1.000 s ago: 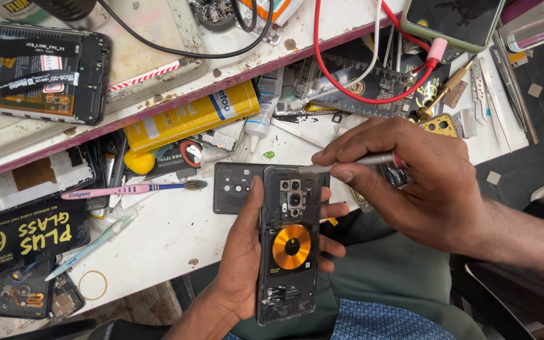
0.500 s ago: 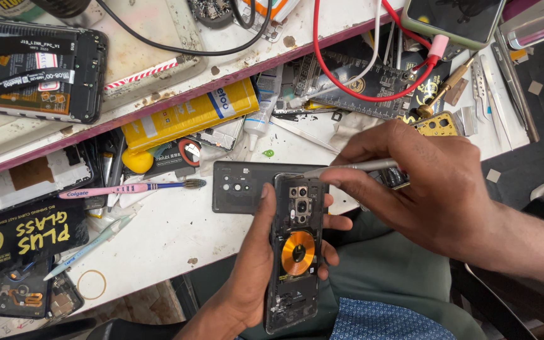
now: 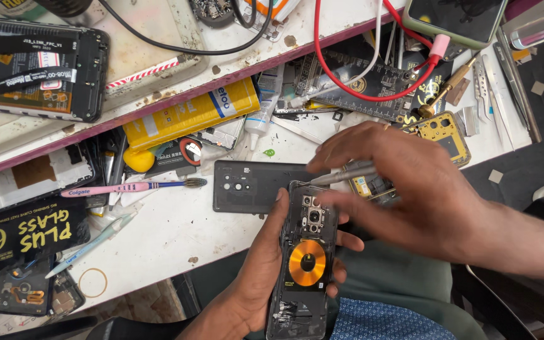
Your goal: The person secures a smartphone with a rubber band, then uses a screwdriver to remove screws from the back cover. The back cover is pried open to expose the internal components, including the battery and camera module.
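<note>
My left hand (image 3: 256, 277) grips an opened phone (image 3: 303, 264) from below, its back off, showing a camera module at the top and a round orange coil in the middle. My right hand (image 3: 404, 189) hovers over the phone's top end and holds a thin grey metal tool (image 3: 341, 177) whose tip points left, just above the phone's upper edge. A dark grey phone back cover (image 3: 247, 186) lies flat on the white table just beyond the phone.
A pink toothbrush (image 3: 127, 187) lies left of the cover, a yellow tube (image 3: 187, 116) and a small glue bottle (image 3: 262, 110) behind it. A circuit board with red cable (image 3: 373, 82), tweezers (image 3: 486, 82), another opened phone (image 3: 33, 66) and a rubber band (image 3: 92, 282) crowd the bench (image 3: 177, 233).
The phone in my left hand has shifted slightly right and down. My right hand has opened its fingers wider and swung the tool tip left over the phone's top.
</note>
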